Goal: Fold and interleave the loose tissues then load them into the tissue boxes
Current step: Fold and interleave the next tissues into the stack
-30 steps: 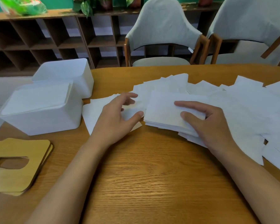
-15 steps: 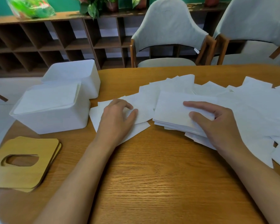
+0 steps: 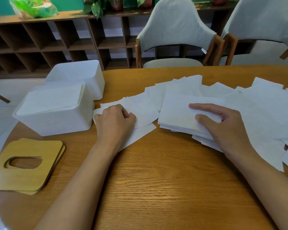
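While the wooden lids (image 3: 27, 165) sat stacked at the far left of the table (image 3: 156, 188), the front tissue box (image 3: 56, 123) just behind them looked full to the rim. The rear tissue box (image 3: 80, 75) touched it, but I couldn't tell what was inside. Right beside the front box, the left hand (image 3: 115, 123) had its fingers curled in, pinching up a loose tissue (image 3: 143, 110) that lay partly under the palm. Just to the right of that sheet was the folded stack (image 3: 175, 113), long side running roughly left to right. The right hand (image 3: 223, 128) lay flat on it, index finger and thumb stretched out on top, pinning it down and gripping nothing. Further right, the unfolded tissues (image 3: 264, 103) were spread all over. So my guess is the pinched sheet only needs a short trip rightward onto the stack. The left hand is the nearer one for that, and the right just keeps the pile square.
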A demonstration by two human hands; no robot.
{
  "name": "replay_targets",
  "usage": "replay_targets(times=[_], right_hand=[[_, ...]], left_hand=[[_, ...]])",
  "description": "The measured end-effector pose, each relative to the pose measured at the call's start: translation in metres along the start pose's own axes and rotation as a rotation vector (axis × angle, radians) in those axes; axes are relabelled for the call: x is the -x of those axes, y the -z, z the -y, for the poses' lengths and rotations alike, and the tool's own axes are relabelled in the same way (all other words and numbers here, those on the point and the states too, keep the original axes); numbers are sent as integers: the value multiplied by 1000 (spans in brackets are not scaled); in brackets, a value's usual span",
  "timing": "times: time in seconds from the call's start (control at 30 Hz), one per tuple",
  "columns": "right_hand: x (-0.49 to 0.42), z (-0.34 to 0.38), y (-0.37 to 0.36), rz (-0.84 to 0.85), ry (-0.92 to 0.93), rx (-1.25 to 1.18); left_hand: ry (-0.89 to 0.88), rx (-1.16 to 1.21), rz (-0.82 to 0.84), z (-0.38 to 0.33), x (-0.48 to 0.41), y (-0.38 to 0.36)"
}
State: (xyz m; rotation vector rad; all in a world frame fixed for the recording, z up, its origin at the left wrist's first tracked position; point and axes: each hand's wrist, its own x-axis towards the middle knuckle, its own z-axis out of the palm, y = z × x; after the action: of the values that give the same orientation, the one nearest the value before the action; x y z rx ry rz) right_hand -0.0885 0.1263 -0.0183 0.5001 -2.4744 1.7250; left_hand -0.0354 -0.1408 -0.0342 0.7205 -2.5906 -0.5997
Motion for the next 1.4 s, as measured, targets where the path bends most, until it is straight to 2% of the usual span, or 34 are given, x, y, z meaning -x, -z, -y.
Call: replay_targets(times=[0.4,0.63,0.77,0.93,1.07,1.17,1.27,1.33,1.4], right_hand=[[1,0,-2,12,18,9],[0,0,-1,-8,17,5],[-1,-1,0,-8,19,14],[0,-2,-2,5,11,67],[-2,-3,-1,-24,0,98],[-3,-2,-1,-29,-10,62],[0,1,0,84,17,17],[2,4,0,213,46,37],[4,8,-3,271,2,-61]], left_hand=[[-20,104,91,5,-7,-4],[-152,293,22,-9,0,22],[-166,403,49,-14,3,29],[-276,764,237,-17,2,38],[-367,872,327,-17,4,44],[-346,980,510,-18,5,51],[-363,948,716,-20,7,55],[-407,850,784,-22,11,53],[-427,773,841,-26,15,48]])
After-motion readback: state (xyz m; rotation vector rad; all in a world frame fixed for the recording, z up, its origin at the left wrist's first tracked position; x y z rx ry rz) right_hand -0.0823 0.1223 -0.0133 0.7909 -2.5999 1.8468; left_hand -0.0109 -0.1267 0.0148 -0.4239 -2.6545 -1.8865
